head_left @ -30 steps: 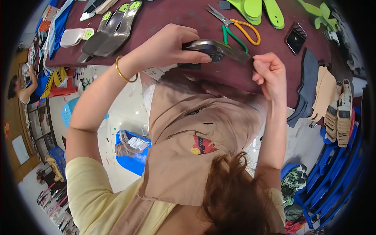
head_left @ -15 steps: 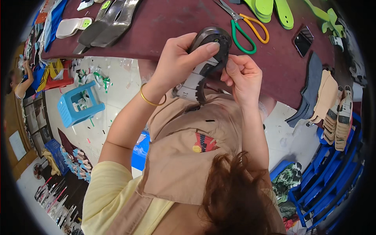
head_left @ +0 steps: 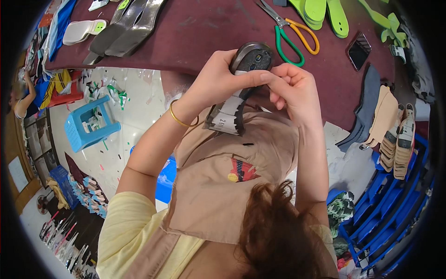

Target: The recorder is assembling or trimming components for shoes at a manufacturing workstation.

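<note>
My left hand is closed round a shoe insole wrapped along its edge in shiny dark material. A dark pad covers the insole's rounded far end, and its pale underside shows toward my lap. The left thumb stretches across the insole to its right side. There my right hand is closed, fingers curled and thumb meeting the left thumb tip. What the right fingers pinch, if anything, is hidden. Scissors with green and orange handles lie on the table just beyond my hands.
On the dark red table lie dark shiny pieces, a pale insole, bright green insoles and a phone. Stacked insoles stand at the right near a blue rack. A blue stool is on the floor at left.
The insole has come down slightly toward me. My left thumb has moved from the dark pad across to the right side, meeting the right thumb. The right hand has shifted slightly right.
</note>
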`<state>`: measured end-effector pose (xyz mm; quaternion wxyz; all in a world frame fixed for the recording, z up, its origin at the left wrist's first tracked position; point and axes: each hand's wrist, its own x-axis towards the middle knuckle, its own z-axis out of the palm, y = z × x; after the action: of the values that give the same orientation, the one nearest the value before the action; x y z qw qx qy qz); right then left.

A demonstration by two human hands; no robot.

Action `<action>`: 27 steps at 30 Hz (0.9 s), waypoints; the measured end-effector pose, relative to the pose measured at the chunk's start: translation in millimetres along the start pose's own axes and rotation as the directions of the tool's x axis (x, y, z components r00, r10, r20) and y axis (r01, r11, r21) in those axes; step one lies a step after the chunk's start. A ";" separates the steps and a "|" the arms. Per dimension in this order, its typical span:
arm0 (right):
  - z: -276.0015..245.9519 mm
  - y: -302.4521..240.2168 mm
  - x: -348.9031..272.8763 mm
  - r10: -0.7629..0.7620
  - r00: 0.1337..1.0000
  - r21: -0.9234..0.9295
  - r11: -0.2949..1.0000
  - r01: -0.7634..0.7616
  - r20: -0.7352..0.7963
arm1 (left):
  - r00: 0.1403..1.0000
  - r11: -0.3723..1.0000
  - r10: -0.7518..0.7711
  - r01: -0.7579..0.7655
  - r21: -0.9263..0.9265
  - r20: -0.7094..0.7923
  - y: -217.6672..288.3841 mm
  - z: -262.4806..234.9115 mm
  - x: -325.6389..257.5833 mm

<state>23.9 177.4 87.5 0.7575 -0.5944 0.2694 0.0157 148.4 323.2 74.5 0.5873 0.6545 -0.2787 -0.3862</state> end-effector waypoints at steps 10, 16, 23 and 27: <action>-70.5 -2.5 76.4 -0.535 0.843 -0.991 0.075 0.110 0.053 | 0.838 0.594 -0.531 0.473 -0.651 0.124 10.0 -20.3 6.3; -32.0 12.7 17.0 -0.453 0.890 -0.520 0.771 0.367 -0.043 | 0.871 0.317 -0.335 0.464 -0.827 0.360 13.9 -38.5 -3.5; -9.9 1.9 -5.3 -0.401 0.899 -0.574 0.699 0.426 0.178 | 0.853 0.238 -0.214 0.518 -0.821 0.476 16.7 -25.4 4.5; -9.0 2.6 -2.8 -0.403 0.904 -0.644 0.655 0.395 0.144 | 0.845 0.286 -0.379 0.495 -0.820 0.378 20.4 -18.7 4.8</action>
<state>17.1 170.8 85.0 0.4814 -0.8670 0.1134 -0.0602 168.4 326.5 93.9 0.6969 0.2666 0.1289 -0.6532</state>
